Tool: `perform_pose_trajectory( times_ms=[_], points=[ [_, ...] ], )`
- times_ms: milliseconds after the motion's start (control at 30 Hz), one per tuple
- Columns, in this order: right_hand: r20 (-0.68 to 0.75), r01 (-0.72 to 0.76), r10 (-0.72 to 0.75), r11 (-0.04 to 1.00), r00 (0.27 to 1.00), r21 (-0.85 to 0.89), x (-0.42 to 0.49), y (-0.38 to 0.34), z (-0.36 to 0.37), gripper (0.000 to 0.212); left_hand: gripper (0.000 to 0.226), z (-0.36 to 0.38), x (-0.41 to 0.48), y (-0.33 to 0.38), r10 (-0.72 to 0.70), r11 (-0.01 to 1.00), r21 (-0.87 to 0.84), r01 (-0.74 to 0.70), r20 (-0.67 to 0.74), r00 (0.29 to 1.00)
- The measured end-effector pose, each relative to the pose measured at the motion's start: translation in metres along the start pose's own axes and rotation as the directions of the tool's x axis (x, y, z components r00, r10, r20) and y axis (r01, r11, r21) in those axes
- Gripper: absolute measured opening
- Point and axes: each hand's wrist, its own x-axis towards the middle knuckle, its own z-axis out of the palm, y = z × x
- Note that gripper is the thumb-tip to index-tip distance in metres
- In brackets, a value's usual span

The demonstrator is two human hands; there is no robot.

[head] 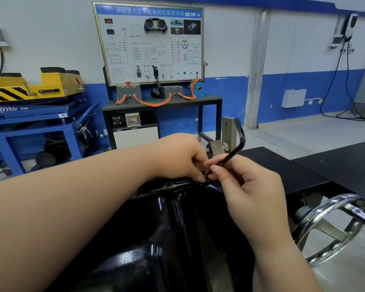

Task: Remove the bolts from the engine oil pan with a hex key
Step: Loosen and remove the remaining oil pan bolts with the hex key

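The glossy black oil pan (167, 224) fills the lower middle of the head view, with its flange along the far edge. A black L-shaped hex key (236, 144) slants up to the right above that flange. My right hand (253, 190) pinches the key's lower shaft between thumb and fingers. My left hand (181, 157) reaches over from the left, its fingertips curled at the key's lower tip right by the flange; a small dark part shows between the fingertips, maybe a bolt, too hidden to be sure.
A chrome handwheel (333, 226) of the engine stand sits at the right. A metal bracket with a nut (221, 146) stands behind the hands. Black tabletops (335, 165) lie to the right. A training panel bench (154, 81) and a blue lift cart (36, 116) stand behind.
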Motion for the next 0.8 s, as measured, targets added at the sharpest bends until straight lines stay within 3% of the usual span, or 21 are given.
perform_pose_trajectory(
  times_ms=[33, 133, 333, 600, 800],
  points=[
    [-0.001, 0.004, -0.004, 1.000, 1.000, -0.001, 0.0000, -0.0003, -0.0002, 0.022, 0.005, -0.0016, -0.0012, -0.0002, 0.009, 1.000, -0.013, -0.009, 0.003, 1.000],
    [-0.008, -0.015, 0.015, 1.000, 1.000, 0.014, -0.0003, 0.0002, 0.0012, 0.016, 0.028, -0.0045, -0.0023, -0.0022, 0.018, 0.999, -0.028, -0.018, 0.005, 1.000],
    [-0.018, -0.014, 0.014, 1.000, 1.000, 0.028, -0.0003, 0.0034, 0.0036, 0.011, 0.020, -0.0071, -0.0050, -0.0012, 0.027, 0.999, -0.031, -0.027, -0.001, 1.000],
    [-0.019, -0.002, 0.003, 0.998, 1.000, 0.063, -0.0004, 0.0066, 0.0067, 0.016, 0.031, -0.0038, -0.0057, 0.0026, 0.069, 0.997, 0.022, -0.068, -0.031, 0.997],
    [-0.016, -0.029, 0.030, 0.997, 0.999, 0.073, -0.0001, 0.0061, 0.0067, 0.020, 0.019, -0.0047, -0.0069, 0.0064, 0.139, 0.988, 0.080, -0.135, -0.050, 0.989]
  ],
)
